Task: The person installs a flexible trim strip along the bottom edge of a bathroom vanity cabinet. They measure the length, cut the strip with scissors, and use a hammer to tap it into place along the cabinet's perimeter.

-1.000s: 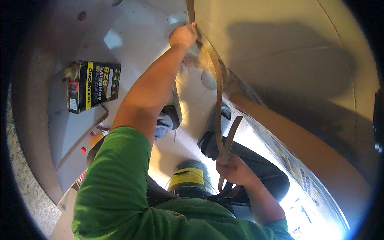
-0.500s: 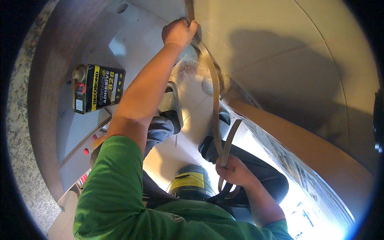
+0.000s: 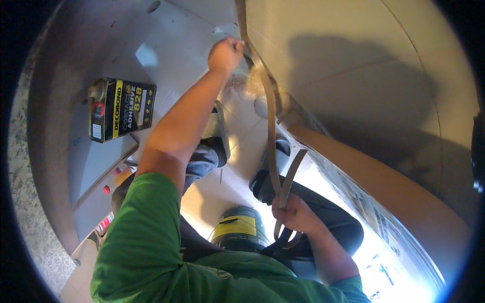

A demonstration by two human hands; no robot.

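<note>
A long, narrow brown strip (image 3: 271,116) runs from the top middle down beside a cream panel edge. My left hand (image 3: 226,54) is high on it, fingers closed at the strip. Low on the right, my right hand (image 3: 292,214) grips the strip where it loops back, with a free end standing up past the fingers. To the left of my arm, a black rectangular can (image 3: 130,110) with a yellow band and a spout lies on its side on a pale grey board (image 3: 101,171).
My shod feet (image 3: 216,146) rest on a tiled floor (image 3: 237,136). A dark bucket (image 3: 237,230) with a yellow label is beneath me. A speckled stone edge (image 3: 25,202) curves at far left; large cream panelling (image 3: 364,40) and a bright wrapped sheet (image 3: 374,227) are on the right.
My left hand rose slightly, then came back down along the strip. My right hand stays about where it was, still holding the loop. The view has shifted slightly.
</note>
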